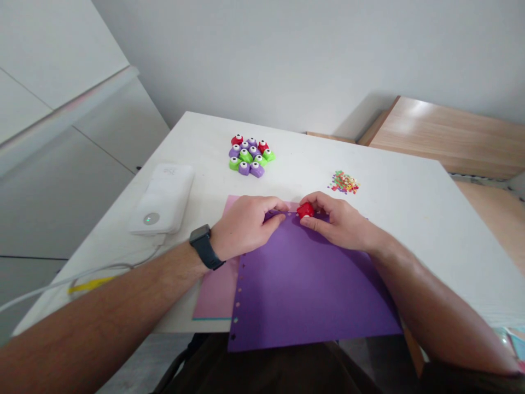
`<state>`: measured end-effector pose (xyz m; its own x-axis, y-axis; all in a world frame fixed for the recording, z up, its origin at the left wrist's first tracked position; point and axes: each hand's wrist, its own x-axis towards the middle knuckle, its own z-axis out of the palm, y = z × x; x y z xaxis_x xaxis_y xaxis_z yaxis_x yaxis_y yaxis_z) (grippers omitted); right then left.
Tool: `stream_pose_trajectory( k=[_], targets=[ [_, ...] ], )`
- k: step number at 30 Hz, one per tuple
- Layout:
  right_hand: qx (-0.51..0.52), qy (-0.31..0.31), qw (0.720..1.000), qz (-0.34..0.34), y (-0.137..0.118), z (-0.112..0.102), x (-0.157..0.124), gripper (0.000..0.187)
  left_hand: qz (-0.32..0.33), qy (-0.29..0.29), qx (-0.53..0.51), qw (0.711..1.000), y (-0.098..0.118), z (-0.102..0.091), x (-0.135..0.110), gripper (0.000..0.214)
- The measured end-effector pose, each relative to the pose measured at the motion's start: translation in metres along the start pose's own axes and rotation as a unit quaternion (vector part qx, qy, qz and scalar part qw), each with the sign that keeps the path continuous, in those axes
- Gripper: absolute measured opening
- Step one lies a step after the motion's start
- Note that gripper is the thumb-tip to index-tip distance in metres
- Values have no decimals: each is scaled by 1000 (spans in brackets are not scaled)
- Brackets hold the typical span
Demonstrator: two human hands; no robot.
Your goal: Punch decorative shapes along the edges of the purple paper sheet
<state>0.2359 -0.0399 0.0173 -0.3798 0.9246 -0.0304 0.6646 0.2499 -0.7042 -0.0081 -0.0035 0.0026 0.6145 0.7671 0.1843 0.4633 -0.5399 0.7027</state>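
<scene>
A purple sheet of paper (303, 290) lies in front of me on the white table (410, 219), with a row of small holes down its left edge. My left hand (246, 225), with a dark watch on the wrist, pinches the sheet's far edge. My right hand (340, 221) grips a small red paper punch (305, 210) set on that same far edge. Under the purple sheet lies a pink sheet (217, 293).
A cluster of several red, purple and green punches (250, 155) sits at the far middle of the table. A pile of coloured paper cut-outs (344, 183) lies at the right. A white device (163, 198) with a cable rests at the left. Wooden furniture (447, 134) stands behind.
</scene>
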Motion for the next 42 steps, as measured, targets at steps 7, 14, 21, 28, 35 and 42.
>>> stream_pose_trajectory(
  k=[7, 14, 21, 28, 35, 42],
  targets=[
    [-13, -26, 999, -33, -6, -8, 0, 26, 0, 3, 4, 1000, 0, 0, 0, 26],
    [-18, -31, 999, -29, -7, -9, 0, 24, 7, 9, 3, 1000, 1, 0, 0, 24],
    [-6, -33, 999, -22, -6, -13, 0, 29, 9, 9, 9, 1000, 1, -1, 0, 24],
    [-11, -38, 999, 0, 1, -16, 0, 31, -6, 10, 29, 1000, 0, -1, 0, 21],
    [-2, -23, 1000, 3, 5, -19, 0, 32, -7, 8, 27, 1000, 0, -2, 0, 21],
    [0, -28, 1000, 14, 7, -22, -1, 32, -15, 3, 27, 1000, -1, -2, 1, 23]
  ],
)
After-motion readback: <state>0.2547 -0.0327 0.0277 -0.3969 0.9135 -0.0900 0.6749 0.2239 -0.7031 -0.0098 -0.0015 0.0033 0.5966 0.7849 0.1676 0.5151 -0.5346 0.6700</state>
